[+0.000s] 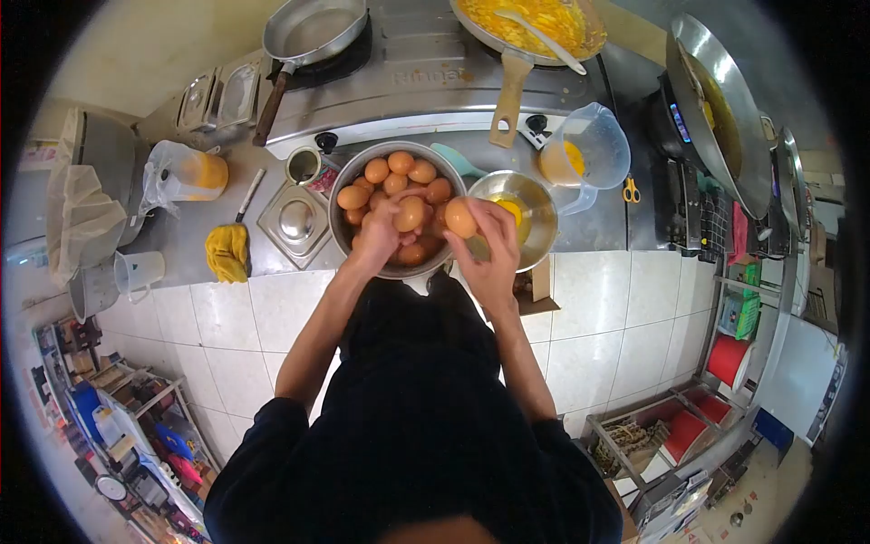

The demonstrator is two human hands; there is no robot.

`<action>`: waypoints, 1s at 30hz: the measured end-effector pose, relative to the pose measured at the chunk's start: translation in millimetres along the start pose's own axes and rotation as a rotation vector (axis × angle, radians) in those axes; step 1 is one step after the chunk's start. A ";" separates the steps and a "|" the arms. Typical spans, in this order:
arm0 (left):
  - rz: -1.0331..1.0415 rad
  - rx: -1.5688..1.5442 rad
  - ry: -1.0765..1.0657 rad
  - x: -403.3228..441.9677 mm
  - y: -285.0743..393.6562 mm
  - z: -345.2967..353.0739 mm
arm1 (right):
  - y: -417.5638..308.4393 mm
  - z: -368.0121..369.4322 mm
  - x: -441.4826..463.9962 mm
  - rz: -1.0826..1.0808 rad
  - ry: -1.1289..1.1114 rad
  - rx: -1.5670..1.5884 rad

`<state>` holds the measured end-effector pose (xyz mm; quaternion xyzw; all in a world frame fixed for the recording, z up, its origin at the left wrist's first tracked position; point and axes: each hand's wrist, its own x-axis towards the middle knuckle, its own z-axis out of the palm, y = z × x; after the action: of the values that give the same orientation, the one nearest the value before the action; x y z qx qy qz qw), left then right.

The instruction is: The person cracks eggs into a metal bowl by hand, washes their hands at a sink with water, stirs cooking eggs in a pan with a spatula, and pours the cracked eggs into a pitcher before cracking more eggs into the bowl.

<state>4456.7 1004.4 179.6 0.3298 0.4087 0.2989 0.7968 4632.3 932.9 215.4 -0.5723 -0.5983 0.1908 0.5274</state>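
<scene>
A round metal pot [337, 238] full of brown eggs stands on the steel counter in front of me. Over the eggs, my left hand [381, 234] is closed around one brown egg [410, 213]. My right hand [489, 249] grips another egg [460, 218] between thumb and fingers, above the pot's right rim. Partly behind that hand, a metal bowl [541, 222] holds a yellow yolk [512, 210] and some clear liquid. The handle of a pale green utensil [458, 160] lies between pot and bowl.
Behind are a stove [421, 77], an empty pan [317, 32] and a pan of yellow food [535, 27]. A clear jug [598, 145] and orange scissors [632, 189] are right; a lidded steel container [295, 223], yellow cloth [227, 252] and another jug [190, 172] are left.
</scene>
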 end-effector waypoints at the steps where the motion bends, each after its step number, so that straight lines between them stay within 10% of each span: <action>1: -0.018 -0.087 -0.026 5.0 -3.2 8.8 | -1.0 -5.1 -0.8 -0.061 0.088 -0.026; 13: -0.069 0.124 -0.262 52.6 -15.1 93.0 | 45.7 -62.1 -10.2 0.083 0.055 -0.132; 16: -0.021 0.463 -0.424 68.7 -7.7 87.0 | 57.9 -77.0 -4.6 0.515 0.006 0.638; 24: 0.663 1.323 -0.489 105.7 16.6 94.1 | 89.9 -93.0 5.3 0.418 -0.149 0.330; 30: 0.717 1.588 -0.532 125.4 9.0 88.7 | 119.3 -90.0 -0.2 0.366 -0.172 0.323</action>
<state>4591.2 1078.4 169.4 0.9469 0.1699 0.0734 0.2628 4766.4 931.5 149.4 -0.5609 -0.4893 0.4241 0.5158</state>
